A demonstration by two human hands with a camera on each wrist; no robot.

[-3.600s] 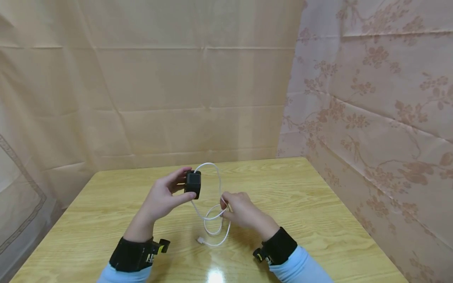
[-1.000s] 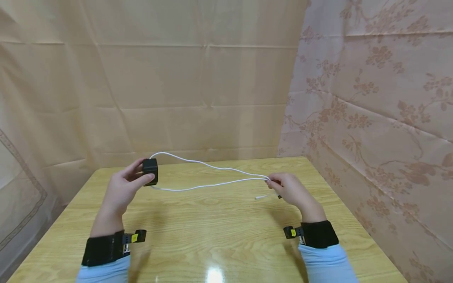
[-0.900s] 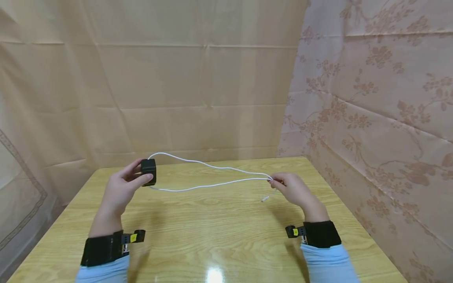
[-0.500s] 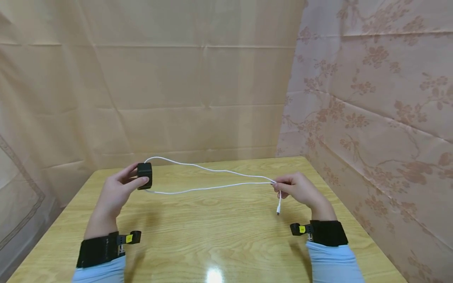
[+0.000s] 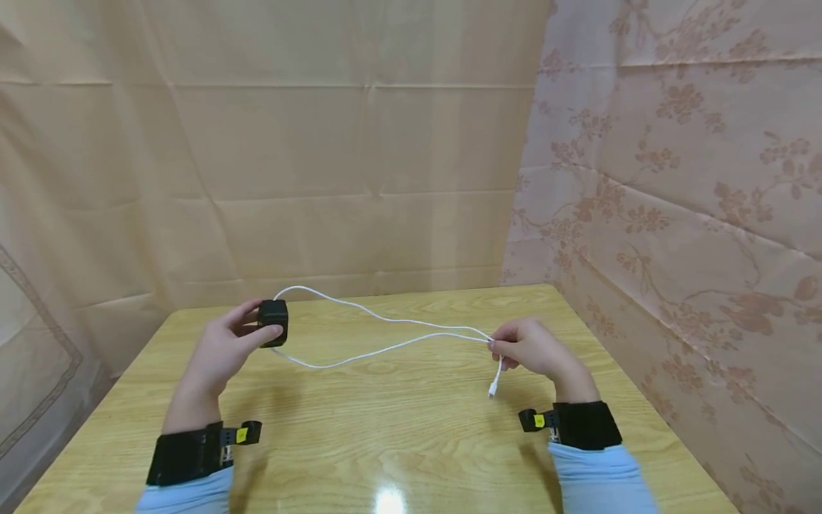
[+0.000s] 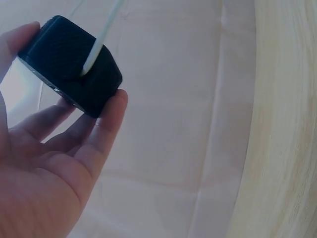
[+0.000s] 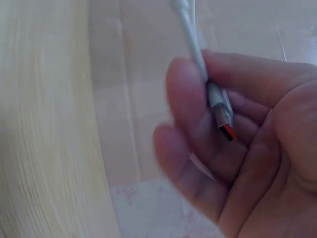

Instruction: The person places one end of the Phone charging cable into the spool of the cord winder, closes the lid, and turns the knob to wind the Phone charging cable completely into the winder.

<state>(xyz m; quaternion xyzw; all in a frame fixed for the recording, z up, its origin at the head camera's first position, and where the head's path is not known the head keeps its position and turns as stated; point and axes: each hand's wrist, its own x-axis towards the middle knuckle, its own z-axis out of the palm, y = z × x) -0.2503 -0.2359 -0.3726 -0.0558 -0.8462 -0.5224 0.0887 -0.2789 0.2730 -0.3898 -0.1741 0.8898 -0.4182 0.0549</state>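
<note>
My left hand [image 5: 218, 350] grips a small black box-like block [image 5: 274, 314] between thumb and fingers, held above the table at the left. A white USB cable [image 5: 392, 320] leaves the block's top and bottom in two slack strands. Both strands run to my right hand [image 5: 542, 353], which pinches them together. One cable end, a white plug [image 5: 492, 390], dangles below those fingers. In the right wrist view a USB plug [image 7: 225, 124] with an orange inside lies within the curled fingers. The left wrist view shows a strand meeting the block's dark face [image 6: 64, 49].
The light wood-grain table [image 5: 385, 435] lies under both hands. Behind it hangs a beige curtain [image 5: 321, 157], and a pink floral cloth [image 5: 674, 178] covers the right side. Each wrist wears a black strap [image 5: 186, 455] with a small camera.
Since the oldest frame, my hands have moved well apart and the coiled cable has been drawn out into two long strands. In the last half second they come slightly closer, and the strands sag more.
</note>
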